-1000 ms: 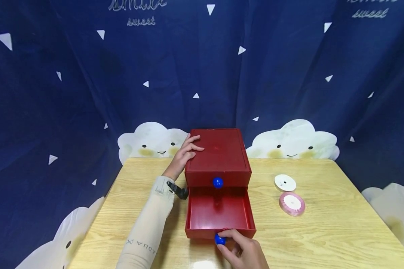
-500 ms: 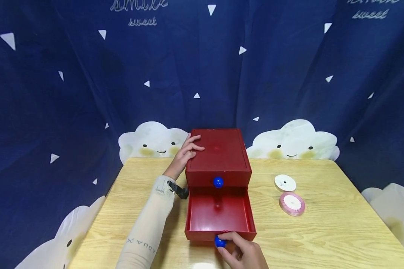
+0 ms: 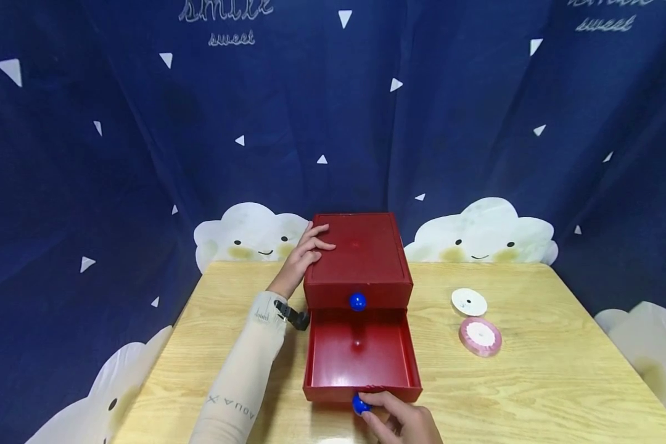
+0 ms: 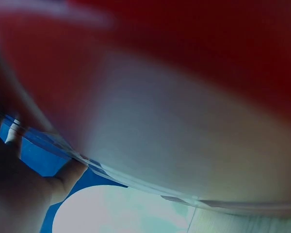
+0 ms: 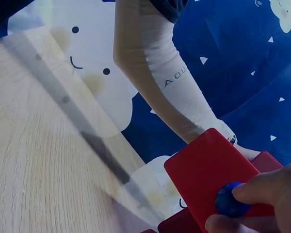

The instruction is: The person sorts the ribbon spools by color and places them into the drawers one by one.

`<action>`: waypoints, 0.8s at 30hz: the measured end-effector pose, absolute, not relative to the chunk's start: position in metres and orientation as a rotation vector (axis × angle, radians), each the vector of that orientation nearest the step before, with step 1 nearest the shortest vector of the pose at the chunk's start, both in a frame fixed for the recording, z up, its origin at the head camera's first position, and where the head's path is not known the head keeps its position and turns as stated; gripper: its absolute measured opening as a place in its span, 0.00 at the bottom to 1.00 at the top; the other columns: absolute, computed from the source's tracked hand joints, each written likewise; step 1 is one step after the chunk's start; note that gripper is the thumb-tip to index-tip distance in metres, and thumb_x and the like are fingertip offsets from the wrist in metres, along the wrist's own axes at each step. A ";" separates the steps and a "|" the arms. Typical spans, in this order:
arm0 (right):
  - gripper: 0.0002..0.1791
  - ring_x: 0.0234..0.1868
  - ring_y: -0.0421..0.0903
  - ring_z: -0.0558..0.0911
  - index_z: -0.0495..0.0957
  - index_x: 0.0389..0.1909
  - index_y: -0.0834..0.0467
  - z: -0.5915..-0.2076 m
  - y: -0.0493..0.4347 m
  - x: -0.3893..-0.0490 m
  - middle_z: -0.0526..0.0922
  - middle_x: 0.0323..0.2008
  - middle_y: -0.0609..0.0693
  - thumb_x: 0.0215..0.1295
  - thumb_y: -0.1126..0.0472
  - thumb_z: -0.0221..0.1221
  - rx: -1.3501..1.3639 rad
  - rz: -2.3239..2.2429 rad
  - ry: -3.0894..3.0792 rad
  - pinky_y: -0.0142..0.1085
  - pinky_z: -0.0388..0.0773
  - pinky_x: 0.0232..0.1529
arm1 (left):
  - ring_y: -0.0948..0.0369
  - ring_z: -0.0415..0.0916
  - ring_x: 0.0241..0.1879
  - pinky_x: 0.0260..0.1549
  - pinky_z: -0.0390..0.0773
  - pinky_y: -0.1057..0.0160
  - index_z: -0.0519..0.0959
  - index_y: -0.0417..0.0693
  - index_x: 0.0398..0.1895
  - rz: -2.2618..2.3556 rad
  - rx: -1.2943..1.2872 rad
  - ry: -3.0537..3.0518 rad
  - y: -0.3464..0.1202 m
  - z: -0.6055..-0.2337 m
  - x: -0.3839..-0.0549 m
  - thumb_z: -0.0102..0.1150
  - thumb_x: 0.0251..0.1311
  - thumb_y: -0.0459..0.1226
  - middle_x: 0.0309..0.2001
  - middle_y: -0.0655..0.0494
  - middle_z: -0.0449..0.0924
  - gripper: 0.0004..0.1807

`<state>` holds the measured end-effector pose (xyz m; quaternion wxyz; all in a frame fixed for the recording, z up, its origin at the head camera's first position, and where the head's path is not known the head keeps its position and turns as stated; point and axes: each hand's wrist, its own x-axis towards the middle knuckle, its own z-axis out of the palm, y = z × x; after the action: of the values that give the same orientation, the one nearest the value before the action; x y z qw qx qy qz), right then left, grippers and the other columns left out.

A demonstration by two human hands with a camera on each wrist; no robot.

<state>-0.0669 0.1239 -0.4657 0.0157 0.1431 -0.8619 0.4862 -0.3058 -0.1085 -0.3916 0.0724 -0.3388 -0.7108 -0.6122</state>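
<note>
A red two-drawer box (image 3: pixel 361 246) stands on the table, a blue round knob (image 3: pixel 357 301) on its upper drawer front. Its lower drawer (image 3: pixel 361 361) is pulled out toward me, with bare red walls and floor showing. My right hand (image 3: pixel 405 422) pinches the lower drawer's blue knob (image 3: pixel 360 404) between thumb and forefinger; the right wrist view shows the same knob (image 5: pixel 232 200) at the fingertips. My left hand (image 3: pixel 300 262) rests on the box's top left edge, fingers spread over the top. In the left wrist view that hand (image 4: pixel 24 184) is dark beside blurred red.
To the right of the box lie a white spool disc (image 3: pixel 469 302) and a roll of pink ribbon (image 3: pixel 480 337). The wooden table (image 3: pixel 538 370) reaches back to a dark blue curtain (image 3: pixel 333 111) with cloud prints. A beige sleeve (image 3: pixel 235 376) covers the left forearm.
The lower drawer has slid slightly farther out toward me, its knob and my right hand moving with it. My left hand stays on the box top.
</note>
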 end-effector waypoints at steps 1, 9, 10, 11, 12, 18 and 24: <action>0.13 0.17 0.31 0.71 0.84 0.46 0.49 -0.465 0.124 -0.067 0.83 0.25 0.39 0.61 0.51 0.64 0.447 1.519 -2.686 0.27 0.73 0.20 | 0.52 0.29 0.76 0.70 0.35 0.45 0.77 0.26 0.47 -1.847 -1.013 -2.137 -0.109 -0.392 -0.306 0.39 0.59 0.24 0.71 0.37 0.55 0.18; 0.12 0.17 0.31 0.70 0.84 0.44 0.49 -0.465 0.125 -0.064 0.83 0.27 0.36 0.61 0.51 0.64 0.442 1.526 -2.684 0.27 0.72 0.19 | 0.56 0.29 0.75 0.70 0.34 0.47 0.77 0.25 0.48 -1.862 -1.030 -2.128 -0.109 -0.392 -0.304 0.39 0.61 0.25 0.71 0.37 0.54 0.18; 0.12 0.16 0.31 0.70 0.84 0.44 0.49 -0.465 0.125 -0.064 0.83 0.27 0.35 0.61 0.52 0.64 0.447 1.531 -2.680 0.27 0.72 0.19 | 0.56 0.29 0.75 0.70 0.34 0.47 0.77 0.25 0.48 -1.859 -1.033 -2.127 -0.109 -0.392 -0.303 0.40 0.61 0.25 0.71 0.37 0.54 0.18; 0.11 0.16 0.31 0.70 0.84 0.43 0.49 -0.465 0.125 -0.064 0.83 0.27 0.34 0.61 0.52 0.64 0.453 1.536 -2.675 0.27 0.71 0.18 | 0.55 0.29 0.75 0.70 0.33 0.47 0.76 0.25 0.48 -1.851 -1.036 -2.126 -0.109 -0.392 -0.303 0.40 0.60 0.25 0.71 0.36 0.54 0.18; 0.11 0.16 0.31 0.70 0.84 0.43 0.49 -0.465 0.125 -0.064 0.83 0.27 0.34 0.61 0.51 0.64 0.461 1.542 -2.670 0.27 0.71 0.18 | 0.55 0.29 0.75 0.70 0.33 0.47 0.76 0.24 0.48 -1.848 -1.038 -2.126 -0.110 -0.392 -0.303 0.40 0.60 0.24 0.71 0.36 0.54 0.18; 0.10 0.16 0.31 0.70 0.84 0.42 0.48 -0.466 0.124 -0.065 0.83 0.27 0.33 0.60 0.51 0.64 0.460 1.545 -2.653 0.27 0.71 0.18 | 0.50 0.28 0.75 0.70 0.33 0.45 0.76 0.27 0.49 -1.832 -1.064 -2.141 -0.111 -0.393 -0.309 0.39 0.61 0.25 0.72 0.38 0.52 0.18; 0.12 0.16 0.31 0.69 0.84 0.43 0.50 -0.462 0.127 -0.065 0.81 0.22 0.35 0.61 0.51 0.63 0.449 1.571 -2.725 0.26 0.69 0.18 | 0.45 0.28 0.75 0.69 0.34 0.43 0.76 0.26 0.49 -1.822 -1.060 -2.157 -0.110 -0.389 -0.304 0.39 0.61 0.25 0.72 0.36 0.52 0.18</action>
<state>-0.0653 0.1266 -0.4621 -0.0179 0.1412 -0.8576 0.4942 -0.3044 -0.1096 -0.3888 0.0628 -0.3507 -0.7139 -0.6029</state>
